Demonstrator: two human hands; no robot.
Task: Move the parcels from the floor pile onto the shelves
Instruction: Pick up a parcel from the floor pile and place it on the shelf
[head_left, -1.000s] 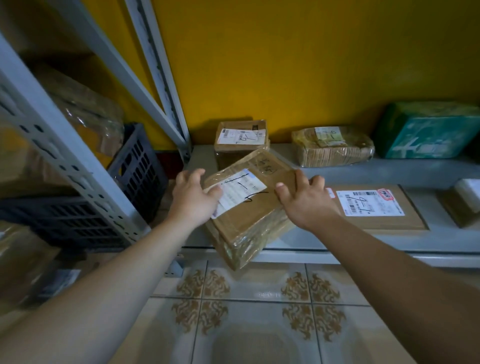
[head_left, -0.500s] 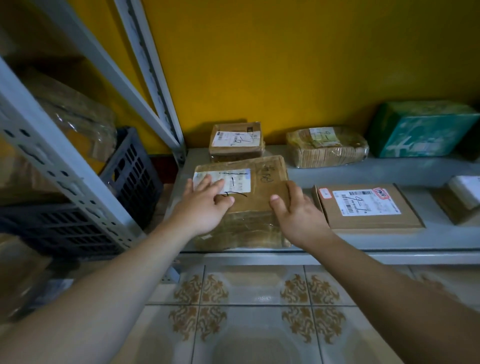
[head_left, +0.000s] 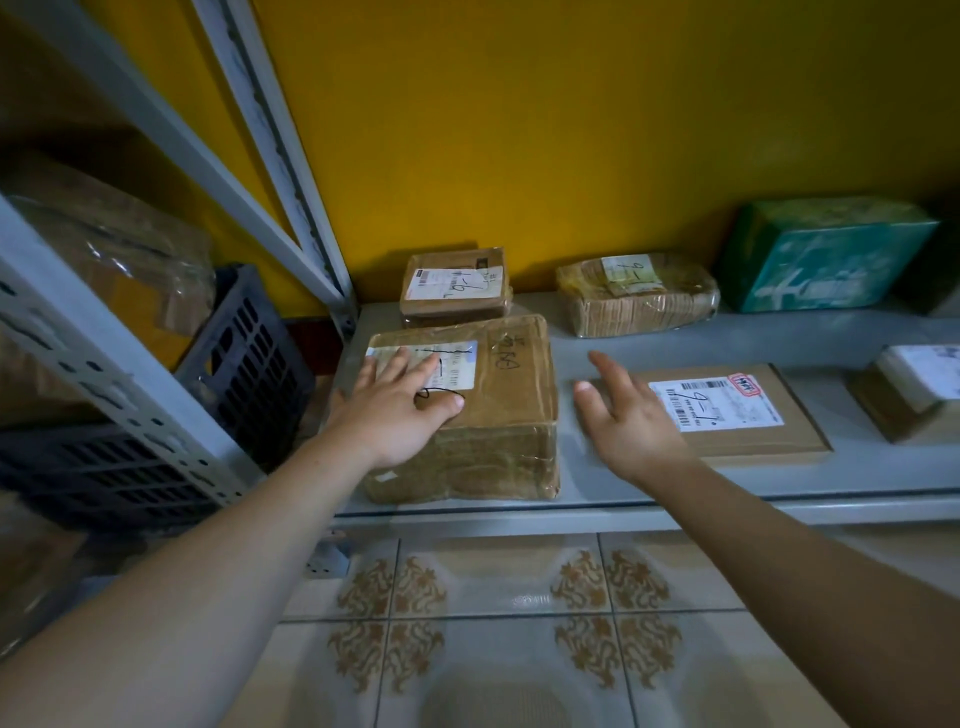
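Parcel (head_left: 501, 415), a brown box wrapped in clear tape, sits on the grey metal shelf (head_left: 675, 491) at its left front corner, its near side close to the shelf edge. The left hand (head_left: 400, 413) rests flat on top of it, fingers (head_left: 396, 361) straight and slightly spread over the white shipping label (head_left: 460, 364). The right hand (head_left: 631, 423) is clear of the box, just to its right, with its fingers (head_left: 610, 371) straight and spread and gripping nothing; it is over the left end of a flat cardboard mailer (head_left: 753, 441) that lies on the shelf.

Behind the parcel, against the yellow wall (head_left: 571, 130), lies a smaller taped box (head_left: 454, 283) with a handwritten label. To its right are a film-wrapped bundle (head_left: 636, 299) and a green box (head_left: 826, 254). Another small package (head_left: 914, 387) shows at the right edge. A dark plastic crate (head_left: 249, 364) stands left of the shelf, behind a perforated metal upright (head_left: 104, 374). Patterned floor tiles (head_left: 493, 649) fill the foreground.
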